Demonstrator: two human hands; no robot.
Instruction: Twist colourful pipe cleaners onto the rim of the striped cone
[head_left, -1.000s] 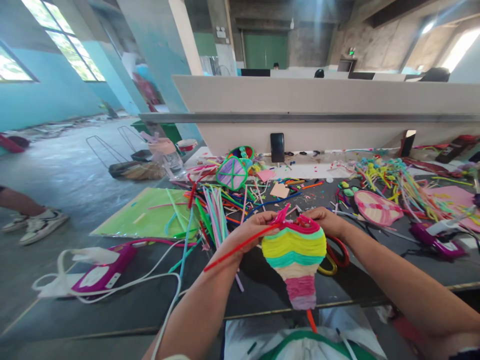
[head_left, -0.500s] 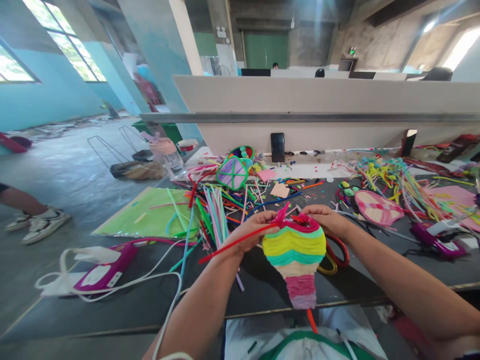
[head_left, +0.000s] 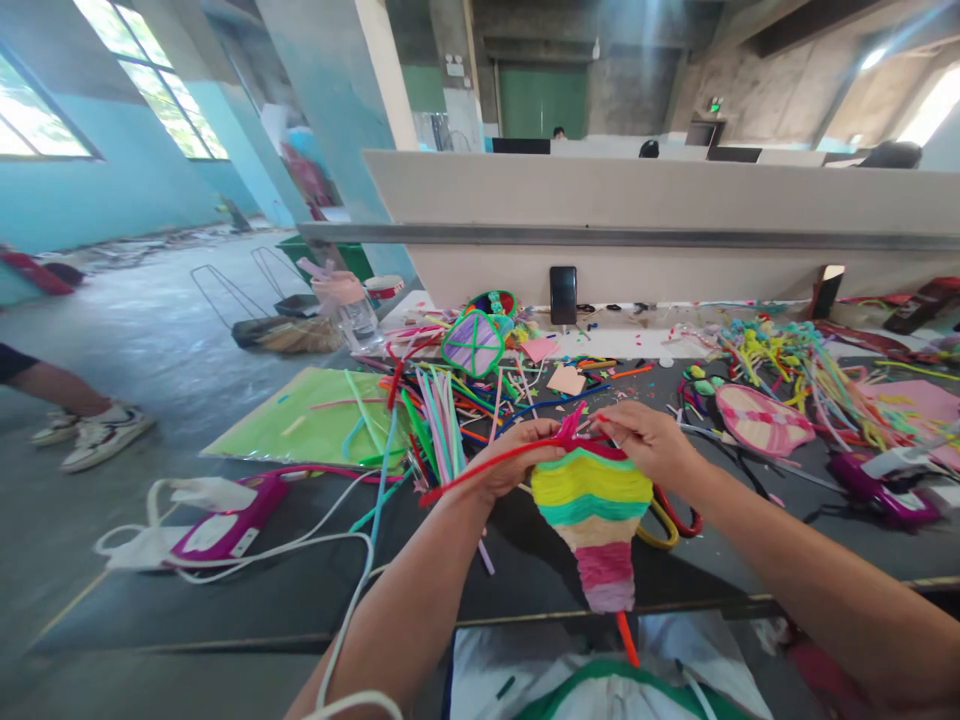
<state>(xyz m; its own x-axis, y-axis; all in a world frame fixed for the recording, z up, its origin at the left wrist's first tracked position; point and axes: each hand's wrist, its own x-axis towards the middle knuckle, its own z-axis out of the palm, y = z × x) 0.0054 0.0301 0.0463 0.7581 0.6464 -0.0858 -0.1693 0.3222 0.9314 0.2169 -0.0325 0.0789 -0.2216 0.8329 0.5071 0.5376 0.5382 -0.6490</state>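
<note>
A striped pipe-cleaner craft piece (head_left: 592,490), yellow, teal, beige and pink, tapers downward in front of me with an orange-red stem (head_left: 628,640) below. My left hand (head_left: 517,460) grips its upper left edge, fingers closed by a magenta tuft (head_left: 572,422). A long red pipe cleaner (head_left: 465,478) runs across that hand and sticks out to the left. My right hand (head_left: 649,440) is pinched at the top right of the piece, by the red strand along its upper rim; its fingertips partly hide what they grip. Scissors with red and yellow handles (head_left: 664,528) lie behind the piece.
Loose pipe cleaners (head_left: 442,410) cover the dark table behind my hands. A green packet (head_left: 300,420) and a purple power strip (head_left: 229,520) with white cables lie left. A phone (head_left: 563,295) leans on the divider. Right are a pink oval craft (head_left: 763,418) and another power strip (head_left: 885,487).
My right hand has moved slightly inward along the top rim, its fingers now pinched closer together. The left hand keeps its grip, and the red pipe cleaner's free end sits a little higher.
</note>
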